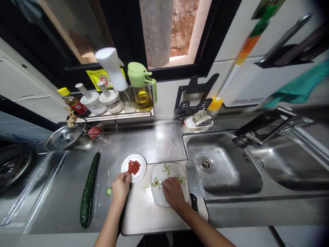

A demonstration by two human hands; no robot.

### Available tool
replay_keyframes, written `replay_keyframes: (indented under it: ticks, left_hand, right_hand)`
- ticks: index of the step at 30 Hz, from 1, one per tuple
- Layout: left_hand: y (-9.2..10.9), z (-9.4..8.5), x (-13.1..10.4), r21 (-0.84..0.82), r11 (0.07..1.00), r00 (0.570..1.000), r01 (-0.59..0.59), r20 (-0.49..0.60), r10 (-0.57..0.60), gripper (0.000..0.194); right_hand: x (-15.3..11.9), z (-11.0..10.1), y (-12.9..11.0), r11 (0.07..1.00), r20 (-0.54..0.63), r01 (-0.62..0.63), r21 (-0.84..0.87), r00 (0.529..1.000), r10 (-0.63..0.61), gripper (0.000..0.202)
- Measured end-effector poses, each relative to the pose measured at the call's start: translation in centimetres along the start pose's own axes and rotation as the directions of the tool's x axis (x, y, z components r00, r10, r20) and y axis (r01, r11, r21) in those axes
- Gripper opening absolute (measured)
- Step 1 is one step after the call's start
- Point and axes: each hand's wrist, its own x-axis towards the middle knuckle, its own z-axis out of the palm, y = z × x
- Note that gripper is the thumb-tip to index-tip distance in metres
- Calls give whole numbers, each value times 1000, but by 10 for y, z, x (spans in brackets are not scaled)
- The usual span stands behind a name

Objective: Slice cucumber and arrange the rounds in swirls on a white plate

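At the near rim of a small round white plate (143,173), my left hand (120,188) has its fingertips pinched together; what they hold is too small to make out. A heap of dried red goji berries (134,167) lies on that plate. My right hand (174,193) is over a square white plate (160,199), thumb and fingers pinched beside a fan of cucumber slices (156,183) with a red speck at its middle. More curved cucumber slices (166,168) are grouped at the plate's far side, and others (182,180) at its right, partly behind my hand.
A cutting board (144,219) lies under the plates, with a cleaver (194,178) at its right edge. To the left are a whole cucumber (89,192) and a cut cucumber piece (108,191). The sink (218,161) is at right; a seasoning rack (120,116) holds an oil jug (142,92).
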Motion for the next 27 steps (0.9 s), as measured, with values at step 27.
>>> replay_keyframes:
  ticks: [27]
  left_hand:
    - [144,76,-21,-189,941,878,-279,347,330,16]
  right_hand:
    - [22,-19,33,982,-90,-70,-173,994,55,26]
